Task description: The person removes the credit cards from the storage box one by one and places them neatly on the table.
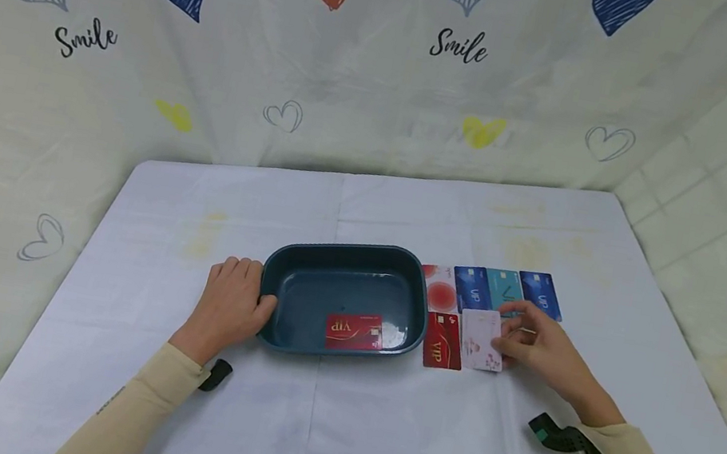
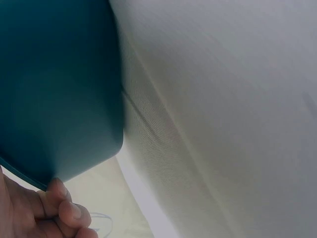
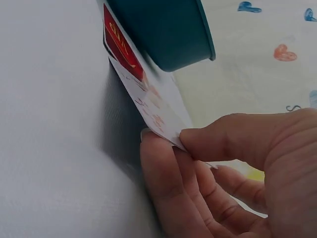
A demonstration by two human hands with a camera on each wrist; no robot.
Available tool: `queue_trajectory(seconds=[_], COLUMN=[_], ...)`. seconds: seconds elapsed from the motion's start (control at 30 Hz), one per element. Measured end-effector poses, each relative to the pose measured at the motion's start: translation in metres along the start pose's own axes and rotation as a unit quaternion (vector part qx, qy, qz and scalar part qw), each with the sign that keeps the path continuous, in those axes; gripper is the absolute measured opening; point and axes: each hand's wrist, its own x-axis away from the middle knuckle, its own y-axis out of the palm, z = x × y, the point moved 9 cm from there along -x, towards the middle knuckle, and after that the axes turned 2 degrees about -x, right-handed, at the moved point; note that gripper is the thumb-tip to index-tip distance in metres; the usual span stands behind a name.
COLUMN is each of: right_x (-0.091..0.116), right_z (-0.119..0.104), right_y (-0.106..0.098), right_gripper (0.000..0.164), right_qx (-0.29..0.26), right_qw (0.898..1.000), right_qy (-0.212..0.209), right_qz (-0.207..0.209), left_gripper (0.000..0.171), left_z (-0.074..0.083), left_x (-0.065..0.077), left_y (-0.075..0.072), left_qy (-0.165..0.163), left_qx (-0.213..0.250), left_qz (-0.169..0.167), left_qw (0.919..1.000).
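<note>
My left hand [image 1: 232, 301] grips the left rim of a dark teal plastic basin [image 1: 276, 264], thumb over the edge and fingers along the outside. A red VIP card [image 1: 354, 332] lies inside the basin near its front wall. Right of the basin, my right hand [image 1: 542, 352] pinches the right edge of a pale card with pink flowers [image 1: 481, 339] between thumb and fingers. In the right wrist view this floral card [image 3: 156, 111] slants up from the table at the pinched end. Another red VIP card [image 1: 444, 342] lies between it and the basin.
Behind the floral card runs a row: a white card with a red circle [image 1: 442, 294], a blue card [image 1: 471, 287], a teal card [image 1: 503, 286] and another blue card [image 1: 541, 293]. A white cloth covers the table [image 1: 370, 439]. A heart-patterned curtain [image 1: 374, 83] hangs behind.
</note>
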Motion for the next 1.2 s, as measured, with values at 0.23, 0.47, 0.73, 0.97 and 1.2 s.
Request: queue_trajectory(seconds=[0.23,0.47,0.73,0.97,1.2], right_x=[0.0007,0.0007,0.0001,-0.0015,-0.0014], right_z=[0.0031,0.0032,0.0024,0.0024,0.003], right_y=[-0.0004,-0.0002,0.0001,0.0014,0.0], right_gripper=[0.052,0.054,0.053,0.051,0.051], right_qx=[0.029,0.037,0.049,0.059,0.067], right_qw=[1.0,0.999,0.999,0.998,0.998], right_qy=[0.007,0.013,0.014,0.012,0.013], right_qz=[-0.002,-0.005,-0.008,-0.015,-0.014], left_gripper=[0.018,0.018,0.018,0.017,0.016], left_z=[-0.0002,-0.0004,0.0001,-0.0002,-0.0003], left_x=[0.0,0.0004,0.0003,0.0,-0.0004], left_y=[0.0007,0.0001,-0.0009,-0.0022,-0.0024], left_qy=[0.001,0.001,0.003,0.005,0.003], left_qx=[-0.002,0.001,0.008,0.008,0.01], left_qz=[0.003,0.006,0.006,0.01,0.01], left_qw=[1.0,1.0,0.9999,0.9999,0.9999])
